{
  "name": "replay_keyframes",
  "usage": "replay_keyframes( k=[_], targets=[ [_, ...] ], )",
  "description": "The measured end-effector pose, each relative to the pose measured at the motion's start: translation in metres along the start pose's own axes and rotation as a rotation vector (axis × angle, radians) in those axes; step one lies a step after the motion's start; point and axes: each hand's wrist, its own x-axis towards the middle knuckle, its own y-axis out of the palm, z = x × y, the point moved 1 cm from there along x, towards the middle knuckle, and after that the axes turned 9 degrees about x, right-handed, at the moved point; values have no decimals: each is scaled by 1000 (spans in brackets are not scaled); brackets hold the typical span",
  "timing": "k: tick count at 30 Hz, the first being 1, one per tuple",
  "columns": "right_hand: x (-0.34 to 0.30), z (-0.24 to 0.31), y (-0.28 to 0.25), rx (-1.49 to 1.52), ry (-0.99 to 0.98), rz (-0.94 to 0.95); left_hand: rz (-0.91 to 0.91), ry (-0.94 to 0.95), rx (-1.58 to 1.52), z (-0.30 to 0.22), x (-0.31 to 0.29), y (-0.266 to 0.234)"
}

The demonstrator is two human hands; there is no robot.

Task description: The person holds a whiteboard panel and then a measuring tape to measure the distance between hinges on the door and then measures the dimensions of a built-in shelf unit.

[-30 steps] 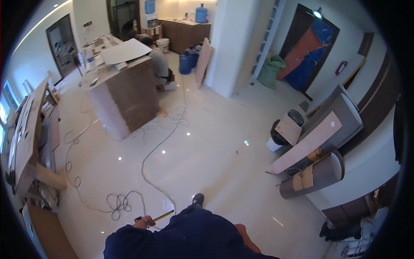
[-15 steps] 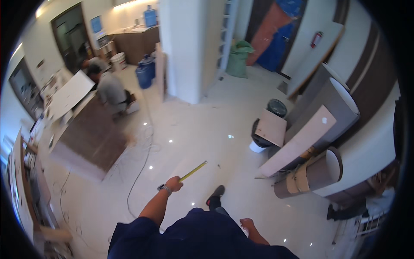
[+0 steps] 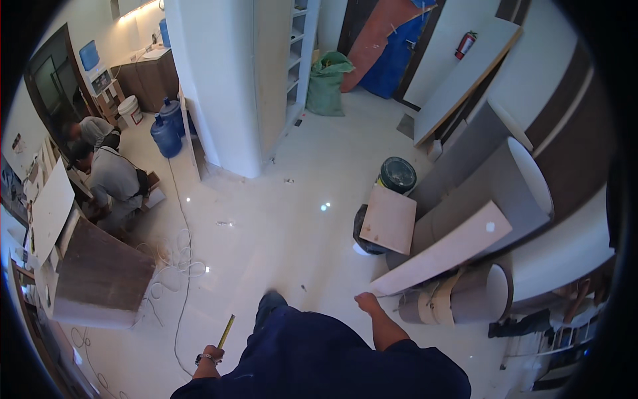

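Note:
Low on the left side, my left hand (image 3: 212,353) is closed around a tape measure. Its yellow blade (image 3: 226,332) sticks out forward and upward, and the case is mostly hidden by my fingers. A wristwatch (image 3: 207,359) is on that wrist. My right hand (image 3: 367,302) is out in front of my right side with its fingers curled; whatever may be inside them is hidden. The lower end of a long pale board (image 3: 446,249) lies close beyond that hand. My shoe and trouser leg (image 3: 269,309) show below.
Two people (image 3: 119,179) crouch beside a brown cabinet (image 3: 100,272) at the left. Cables (image 3: 178,263) trail over the glossy floor. Large grey rolls (image 3: 485,193), a lidded bucket (image 3: 399,174) and a square board (image 3: 390,219) stand right. A white column (image 3: 222,100) rises ahead.
The view has swung right and I have stepped forward. My left hand with the tape measure has dropped down and left, while my right hand has swung up and forward.

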Motion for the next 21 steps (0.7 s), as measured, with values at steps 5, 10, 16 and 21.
replay_keyframes(
  k=[5, 10, 16, 21],
  targets=[
    [106, 22, -48, 389, 75, -87, 33, 94, 35, -113, 54, -41],
    [180, 48, -83, 5, -24, 87, 10, 334, 385, -295, 134, -135],
    [253, 58, -151, 172, 64, -21, -245, 701, 444, -542, 131, -286],
    [309, 51, -180, 120, -7, -42, -415, 797, 270, -667, 116, -355]
  ],
)
